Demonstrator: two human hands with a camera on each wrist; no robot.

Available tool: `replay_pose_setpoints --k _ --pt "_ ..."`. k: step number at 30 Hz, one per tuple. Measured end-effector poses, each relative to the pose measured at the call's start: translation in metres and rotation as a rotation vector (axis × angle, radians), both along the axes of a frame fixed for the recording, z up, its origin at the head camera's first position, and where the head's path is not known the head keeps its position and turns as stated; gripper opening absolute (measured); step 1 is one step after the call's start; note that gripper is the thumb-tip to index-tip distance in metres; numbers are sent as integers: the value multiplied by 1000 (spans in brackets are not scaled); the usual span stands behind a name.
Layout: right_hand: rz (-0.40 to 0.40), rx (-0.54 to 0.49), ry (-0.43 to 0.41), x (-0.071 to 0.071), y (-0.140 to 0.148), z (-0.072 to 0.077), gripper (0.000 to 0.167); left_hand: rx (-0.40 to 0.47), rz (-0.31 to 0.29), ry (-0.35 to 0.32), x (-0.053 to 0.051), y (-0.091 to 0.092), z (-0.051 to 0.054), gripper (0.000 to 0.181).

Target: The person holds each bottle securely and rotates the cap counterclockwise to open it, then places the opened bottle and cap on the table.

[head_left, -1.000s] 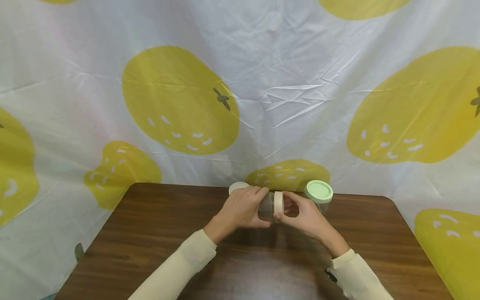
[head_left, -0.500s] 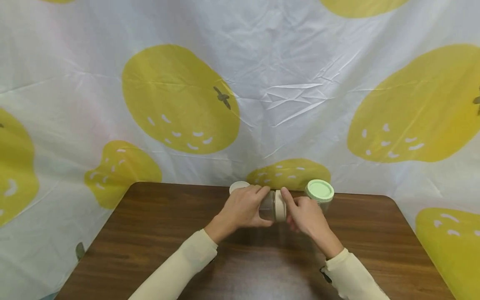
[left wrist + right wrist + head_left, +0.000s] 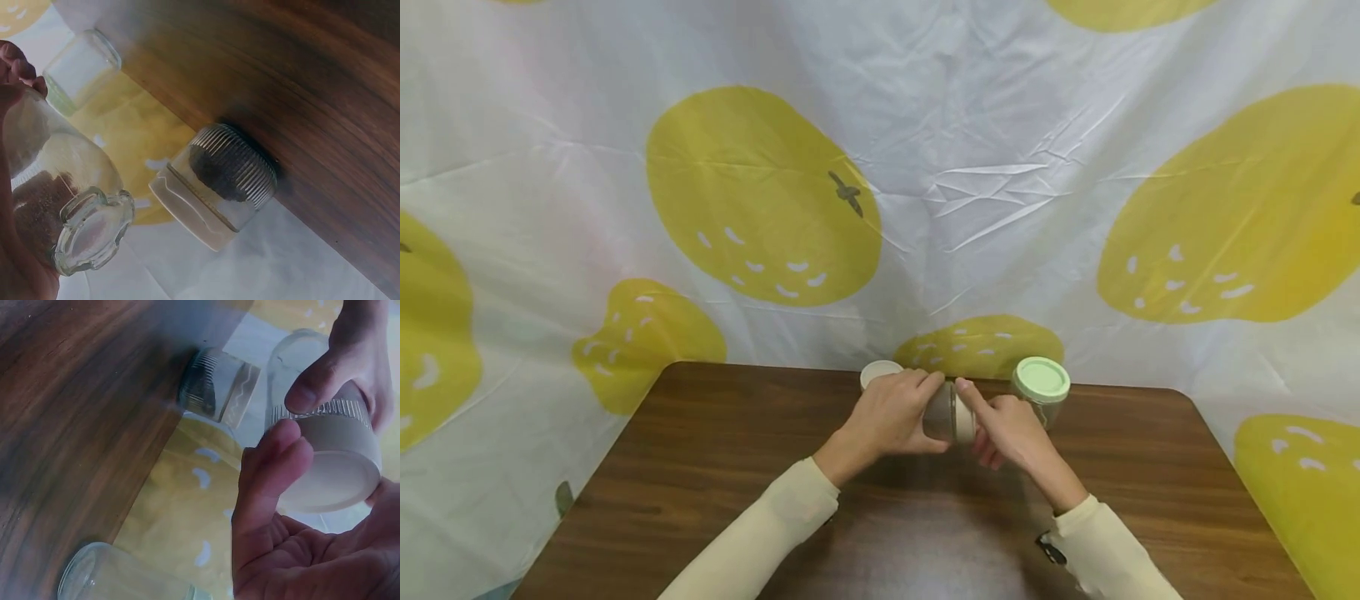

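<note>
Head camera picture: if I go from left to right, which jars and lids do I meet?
White lid of the back jar → sideways jar → its cream lid → jar with the green lid.

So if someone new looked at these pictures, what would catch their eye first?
Probably the big yellow fruits printed on the white cloth behind the table. Next, in the middle, the left hand grips a clear jar turned on its side, its cream lid touched by the right hand. Beyond the right hand, a pale green lid stands out on another jar near the table's far edge.
</note>
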State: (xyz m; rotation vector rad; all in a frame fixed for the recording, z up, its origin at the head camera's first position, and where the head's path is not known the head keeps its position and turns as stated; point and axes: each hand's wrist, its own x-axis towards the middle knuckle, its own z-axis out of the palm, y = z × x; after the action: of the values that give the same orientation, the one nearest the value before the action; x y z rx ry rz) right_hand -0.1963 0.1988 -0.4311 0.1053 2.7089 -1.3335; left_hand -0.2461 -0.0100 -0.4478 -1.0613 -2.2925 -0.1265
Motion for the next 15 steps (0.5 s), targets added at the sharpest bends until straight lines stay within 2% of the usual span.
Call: replay_pose_setpoints --k 7,12,15 --pt "67 9 63 0 7 -3 78 -2 1 12 2 1 4 81" --pt "114 -21 134 -1 13 -6 56 -5 19 -22 2 0 5 84" --pt "169 -46 196 -2 16 -8 51 -2 31 -45 2 -2 5 86"
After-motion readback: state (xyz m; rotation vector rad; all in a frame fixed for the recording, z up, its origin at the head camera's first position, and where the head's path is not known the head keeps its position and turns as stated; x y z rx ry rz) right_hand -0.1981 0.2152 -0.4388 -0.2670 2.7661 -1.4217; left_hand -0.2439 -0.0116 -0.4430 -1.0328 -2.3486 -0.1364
